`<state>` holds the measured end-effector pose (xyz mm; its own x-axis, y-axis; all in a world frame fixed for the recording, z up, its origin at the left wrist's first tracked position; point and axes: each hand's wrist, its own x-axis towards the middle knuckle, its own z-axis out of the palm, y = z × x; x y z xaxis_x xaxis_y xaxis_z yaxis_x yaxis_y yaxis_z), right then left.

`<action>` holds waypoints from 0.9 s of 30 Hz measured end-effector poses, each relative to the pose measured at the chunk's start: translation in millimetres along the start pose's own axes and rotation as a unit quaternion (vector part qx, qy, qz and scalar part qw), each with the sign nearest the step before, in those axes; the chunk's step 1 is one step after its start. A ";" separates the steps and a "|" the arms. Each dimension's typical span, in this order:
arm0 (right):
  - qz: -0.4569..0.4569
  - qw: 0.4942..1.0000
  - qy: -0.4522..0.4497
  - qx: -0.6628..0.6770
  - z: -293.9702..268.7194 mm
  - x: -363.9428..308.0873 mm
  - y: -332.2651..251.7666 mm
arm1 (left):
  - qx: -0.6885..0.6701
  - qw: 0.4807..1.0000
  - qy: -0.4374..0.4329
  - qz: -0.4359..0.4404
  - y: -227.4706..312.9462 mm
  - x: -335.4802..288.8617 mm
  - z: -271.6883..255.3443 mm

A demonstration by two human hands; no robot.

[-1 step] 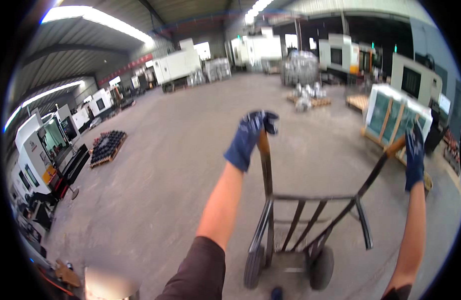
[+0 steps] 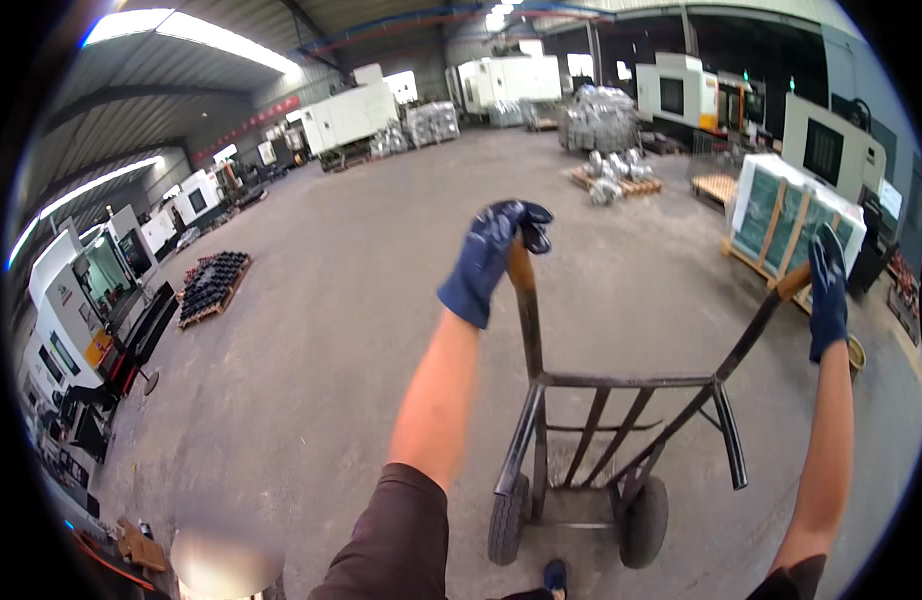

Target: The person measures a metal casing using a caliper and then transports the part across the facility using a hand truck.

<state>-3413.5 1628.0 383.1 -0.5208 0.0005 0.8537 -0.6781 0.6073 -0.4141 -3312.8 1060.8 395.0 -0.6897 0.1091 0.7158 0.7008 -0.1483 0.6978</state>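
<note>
A dark metal hand truck (image 2: 626, 380) with two brown-ended handles stands tilted in front of me on two black wheels. My left hand (image 2: 496, 245), in a dark blue glove, is closed round the top of its left handle. At the end of the right handle is my right hand (image 2: 829, 285), gloved alike and seen edge-on; it grips there, though its fingers are partly hidden. The crossbar and slanted bars of the frame show between my arms, with no load on them. A shoe (image 2: 554, 575) shows behind the wheels.
Right of the truck stands a glass-sided crate (image 2: 796, 215) on a wooden pallet. Ahead are a pallet of silvery metal parts (image 2: 613, 178) and a wrapped stack (image 2: 598, 120). A pallet of dark parts (image 2: 213, 287) lies left, near a white machine (image 2: 66, 310). Concrete floor (image 2: 341, 270) stretches between.
The view has tipped slightly downward, and the background sits a little higher. The shoe has come further into sight. Both hands stay on the handles.
</note>
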 end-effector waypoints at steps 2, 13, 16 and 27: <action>0.064 0.984 0.063 0.156 34.1 23.2 28.2 | -0.040 0.999 -0.019 -0.001 -0.9 -0.7 -21.5; 0.228 0.825 -0.023 0.517 15.4 40.6 35.7 | 0.104 0.993 0.053 0.029 26.6 2.1 -35.6; 0.197 0.819 -0.081 0.534 -1.7 19.6 14.4 | 0.021 0.996 0.077 -0.039 31.9 -16.9 -6.5; 0.123 0.849 -0.040 0.512 -43.5 -26.1 -54.4 | -0.008 0.986 0.115 0.118 91.3 -81.5 41.3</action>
<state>-3340.4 1629.5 397.1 -0.7181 -0.0524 0.6939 -0.6176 -0.4117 -0.6702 -3185.2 1078.9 401.4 -0.5320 -0.1566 0.8322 0.8452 -0.1578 0.5106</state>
